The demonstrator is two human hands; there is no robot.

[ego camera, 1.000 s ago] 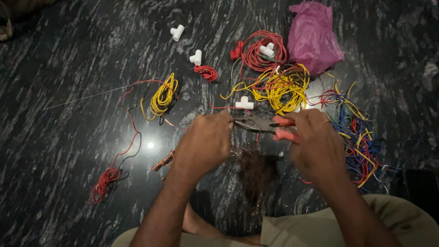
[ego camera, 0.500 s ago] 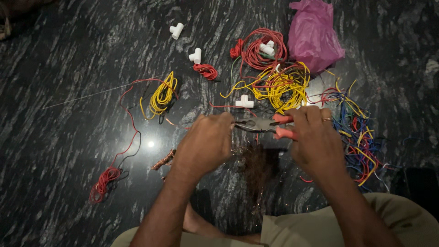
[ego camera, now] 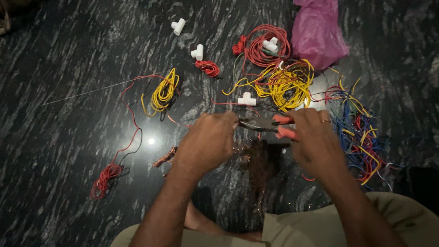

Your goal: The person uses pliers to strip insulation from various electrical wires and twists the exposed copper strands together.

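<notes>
At the far left, a small red wire bundle is seen on the dark marbled floor, with a long red strand running up from it toward a yellow wire coil. Above and right of that coil, two white pipe fittings are laid apart from each other, and a small red wire coil is placed just below the second. A short twist of bare copper strands is found just left of the left hand.

The left hand is closed into a loose fist, its fingers curled around a thin wire end that is hidden by them; what exactly is pinched cannot be told. Just beside it, the pliers are held with the nose pointing at the left hand. A heap of bare copper strands is seen below the pliers, between the two hands. The orange handles are gripped by the right hand, its fingers wrapped closed around them.

Beyond the hands, a white tee fitting, a yellow wire tangle and a large red wire coil are grouped. A pink plastic bag is set farther right, and a mixed blue, red and yellow wire pile is spread beside the right hand.
</notes>
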